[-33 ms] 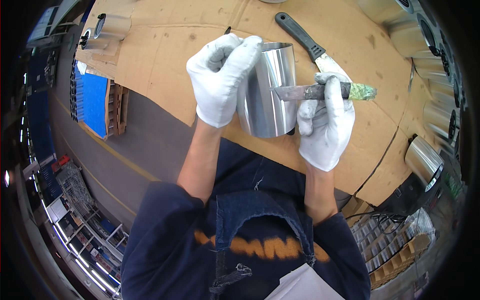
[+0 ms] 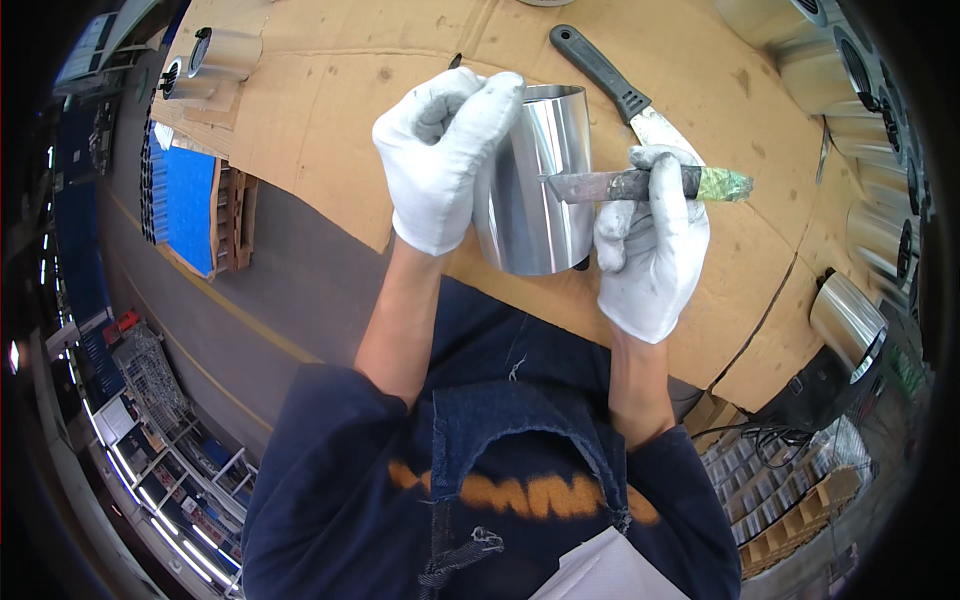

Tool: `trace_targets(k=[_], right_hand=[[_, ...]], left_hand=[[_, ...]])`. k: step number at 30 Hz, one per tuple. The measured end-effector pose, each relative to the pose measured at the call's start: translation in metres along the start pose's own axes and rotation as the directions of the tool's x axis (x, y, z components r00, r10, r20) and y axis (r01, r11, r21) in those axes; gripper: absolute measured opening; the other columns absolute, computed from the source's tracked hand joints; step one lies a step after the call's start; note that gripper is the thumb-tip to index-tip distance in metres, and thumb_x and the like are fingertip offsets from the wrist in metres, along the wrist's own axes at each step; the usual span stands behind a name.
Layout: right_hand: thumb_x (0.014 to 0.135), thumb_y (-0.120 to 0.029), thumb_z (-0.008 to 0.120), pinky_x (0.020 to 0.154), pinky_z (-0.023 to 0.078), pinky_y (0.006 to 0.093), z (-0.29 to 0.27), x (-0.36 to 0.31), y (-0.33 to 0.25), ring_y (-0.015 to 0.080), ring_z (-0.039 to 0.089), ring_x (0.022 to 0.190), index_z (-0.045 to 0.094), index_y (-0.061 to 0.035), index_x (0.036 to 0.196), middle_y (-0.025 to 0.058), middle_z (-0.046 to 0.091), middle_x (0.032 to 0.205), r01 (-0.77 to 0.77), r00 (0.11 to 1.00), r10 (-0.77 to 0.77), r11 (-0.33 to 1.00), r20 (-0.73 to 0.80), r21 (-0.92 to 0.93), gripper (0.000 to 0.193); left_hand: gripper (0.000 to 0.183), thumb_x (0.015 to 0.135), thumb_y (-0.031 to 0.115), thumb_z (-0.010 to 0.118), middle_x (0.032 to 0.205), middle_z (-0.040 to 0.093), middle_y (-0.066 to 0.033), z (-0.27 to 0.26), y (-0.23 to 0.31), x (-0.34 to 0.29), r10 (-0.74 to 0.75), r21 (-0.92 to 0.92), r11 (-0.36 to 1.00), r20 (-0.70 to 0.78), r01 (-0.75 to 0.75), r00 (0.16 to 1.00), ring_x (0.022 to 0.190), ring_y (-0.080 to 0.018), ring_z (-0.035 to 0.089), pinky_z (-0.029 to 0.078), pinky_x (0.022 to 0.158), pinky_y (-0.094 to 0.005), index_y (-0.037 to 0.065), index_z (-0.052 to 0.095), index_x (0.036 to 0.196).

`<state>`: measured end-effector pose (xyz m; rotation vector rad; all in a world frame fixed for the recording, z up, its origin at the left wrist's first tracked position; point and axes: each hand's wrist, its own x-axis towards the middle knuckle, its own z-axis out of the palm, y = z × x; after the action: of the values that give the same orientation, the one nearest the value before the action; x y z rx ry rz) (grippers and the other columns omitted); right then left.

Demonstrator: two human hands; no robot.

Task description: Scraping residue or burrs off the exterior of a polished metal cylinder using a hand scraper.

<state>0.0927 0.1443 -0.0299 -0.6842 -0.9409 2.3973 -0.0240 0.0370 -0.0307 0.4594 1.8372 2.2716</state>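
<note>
My left hand, in a white glove, is closed in a pinch beside the upper left edge of a shiny metal cylinder. Whatever its fingertips hold, if anything, is hidden. In my right hand, also gloved and smudged grey at the fingers, is a short knife with a handle wrapped in dark and green tape. Its blade points left, across the front of the cylinder; whether it touches the metal I cannot tell. Beyond that hand lies a scraper with a black handle and a pale, stained blade.
Brown cardboard covers the table. More metal cylinders line the right side, one lying near the right corner. Others rest at the far left. A blue-topped pallet stack stands on the floor beyond the left edge.
</note>
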Motion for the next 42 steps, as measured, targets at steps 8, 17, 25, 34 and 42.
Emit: trace_targets(k=[8, 17, 25, 34, 42], right_hand=[[0.093, -0.014, 0.054, 0.038, 0.03, 0.0184, 0.002, 0.001, -0.001, 0.0062, 0.044, 0.042, 0.057, 0.0009, 0.098, 0.0051, 0.056, 0.063, 0.02, 0.999, -0.023, 0.997, -0.04, -0.074, 0.016], [0.098, -0.024, 0.045, 0.039, 0.023, 0.0198, 0.007, 0.001, 0.001, 0.0044, 0.035, 0.041, 0.054, -0.0009, 0.101, 0.001, 0.047, 0.057, 0.031, 0.999, -0.038, 0.981, -0.038, -0.189, 0.024], [0.098, -0.022, 0.046, 0.038, 0.024, 0.0195, 0.008, 0.001, 0.001, 0.0054, 0.035, 0.039, 0.053, -0.0003, 0.101, 0.0029, 0.048, 0.057, 0.03, 0.997, -0.044, 0.979, -0.062, -0.202, 0.023], [0.092, -0.013, 0.055, 0.037, 0.028, 0.02, -0.001, 0.003, 0.001, 0.0064, 0.042, 0.042, 0.058, -0.0006, 0.097, 0.0045, 0.057, 0.064, 0.058, 0.996, -0.069, 0.984, -0.055, -0.17, 0.013], [0.097, -0.022, 0.048, 0.036, 0.028, 0.0216, -0.013, 0.002, 0.002, 0.0083, 0.039, 0.039, 0.055, -0.0029, 0.101, 0.0053, 0.052, 0.056, 0.132, 0.988, -0.126, 0.989, -0.091, 0.06, 0.02]], left_hand=[[0.018, 0.083, 0.004, 0.066, 0.065, 0.049, 0.0033, 0.0, 0.0, 0.0, -0.013, 0.028, 1.0, -0.022, 0.014, 1.0, 0.062, -0.0041, 0.042, 0.034, 0.057, -0.0204, -0.001, 0.057, 0.068], [0.021, 0.083, 0.004, 0.065, 0.065, 0.047, 0.0034, 0.0, -0.001, 0.001, 0.017, 0.052, 0.998, -0.001, -0.017, 1.0, 0.062, -0.0048, 0.04, 0.033, 0.057, -0.0205, 0.0, 0.054, 0.065], [0.02, 0.083, 0.003, 0.065, 0.065, 0.047, 0.0035, -0.003, -0.006, 0.001, 0.038, 0.037, 0.999, 0.014, -0.038, 0.999, 0.062, -0.0048, 0.04, 0.033, 0.057, -0.0209, 0.0, 0.055, 0.066], [0.02, 0.087, 0.007, 0.061, 0.068, 0.051, 0.0015, 0.001, -0.004, 0.0, -0.018, 0.052, 0.998, -0.046, 0.021, 0.999, 0.063, -0.005, 0.042, 0.034, 0.059, -0.0209, -0.002, 0.057, 0.071], [0.041, 0.1, 0.022, 0.034, 0.059, 0.038, -0.0044, -0.015, -0.025, 0.014, 0.111, -0.277, 0.959, 0.15, -0.066, 0.982, 0.057, -0.0151, 0.033, 0.03, 0.057, -0.0306, 0.005, 0.039, 0.062]])
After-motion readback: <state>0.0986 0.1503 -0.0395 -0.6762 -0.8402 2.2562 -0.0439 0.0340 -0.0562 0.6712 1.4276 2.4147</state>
